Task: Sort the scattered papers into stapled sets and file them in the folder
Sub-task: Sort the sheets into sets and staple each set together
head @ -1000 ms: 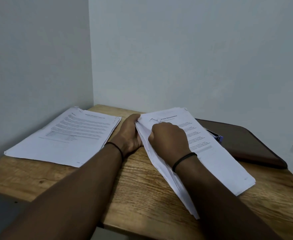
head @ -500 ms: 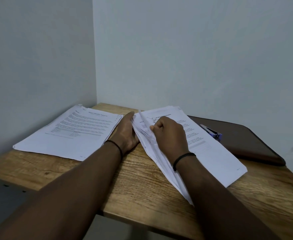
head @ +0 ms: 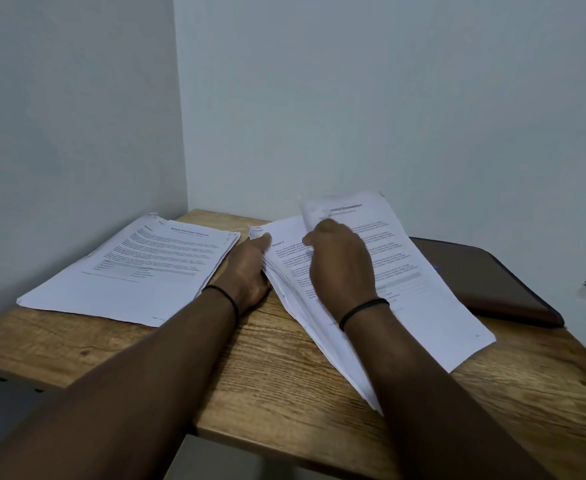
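- The right-hand stack of papers [head: 419, 292] lies on the wooden worktop [head: 277, 386], its near corner overhanging the front edge; a second pile of papers [head: 135, 271] lies flat to the left, near the wall.
- The right hand [head: 340, 265] has its fingers curled round the top sheet [head: 361, 216], whose far end is lifted and bent back, showing a page headed "Section 2" beneath.
- The left hand [head: 250, 268] rests against the stack's left edge, fingers fairly straight, steadying it; that grip holds nothing.
- The brown folder [head: 503, 289] lies to the right, partly under the stack. A small blue item at its edge may be the stapler; too hidden to tell.
- Handling, as a judgement: the sheets are light, floppy and slide on one another. A single sheet is best taken by a corner or short edge, with the other hand pressing the stack.
- The overhanging corner could let loose pages slip off.
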